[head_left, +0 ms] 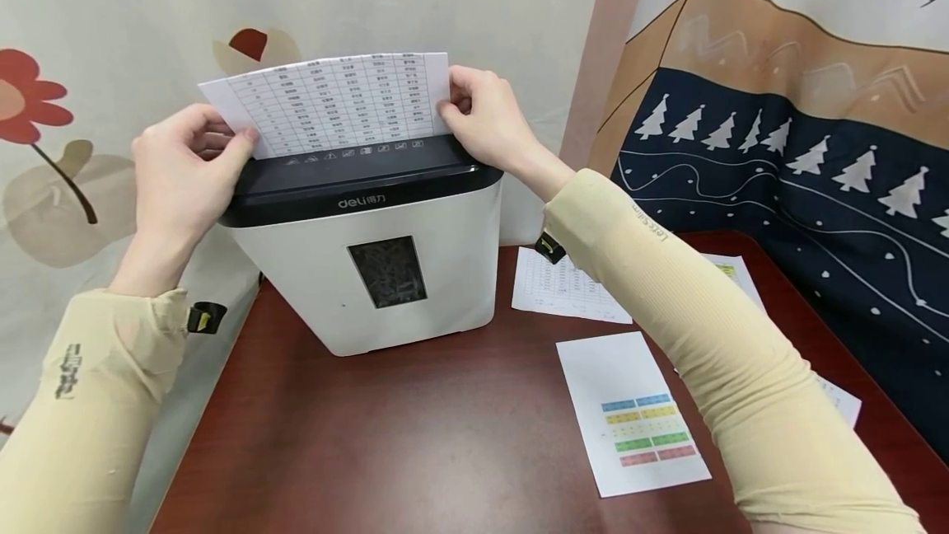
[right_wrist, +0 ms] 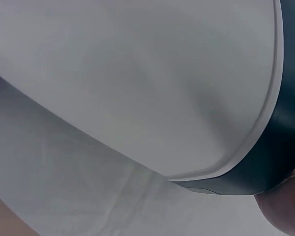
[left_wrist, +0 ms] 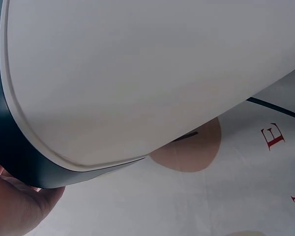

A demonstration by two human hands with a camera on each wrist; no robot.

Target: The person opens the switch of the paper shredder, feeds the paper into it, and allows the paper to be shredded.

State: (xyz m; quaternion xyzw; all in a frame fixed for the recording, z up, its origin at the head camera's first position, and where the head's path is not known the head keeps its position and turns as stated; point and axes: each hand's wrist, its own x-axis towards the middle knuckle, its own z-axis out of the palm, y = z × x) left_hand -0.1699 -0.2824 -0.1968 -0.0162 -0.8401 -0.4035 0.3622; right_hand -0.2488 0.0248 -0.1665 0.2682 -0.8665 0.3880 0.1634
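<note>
A white paper shredder (head_left: 296, 270) with a black top and a small dark window stands at the back left of the table. Out of the top of it rises a sheet of paper (head_left: 341, 105) printed with a table; its lower edge is hidden at the slot. My left hand (head_left: 181, 167) pinches the sheet's left edge between thumb and fingers. At the right edge, my right hand (head_left: 485, 118) pinches the same sheet. Both wrist views are mostly filled by the shredder's white sides (left_wrist: 137, 73), with part of the left hand (left_wrist: 19, 204) and the right hand (right_wrist: 285, 206) at the lower corners.
On the red-brown table (head_left: 415, 427) lies a sheet with coloured bars (head_left: 630, 419). Behind it is another printed sheet (head_left: 563, 287), and more papers (head_left: 838, 402) lie partly under the right forearm. A patterned curtain (head_left: 504, 7) hangs close behind the shredder.
</note>
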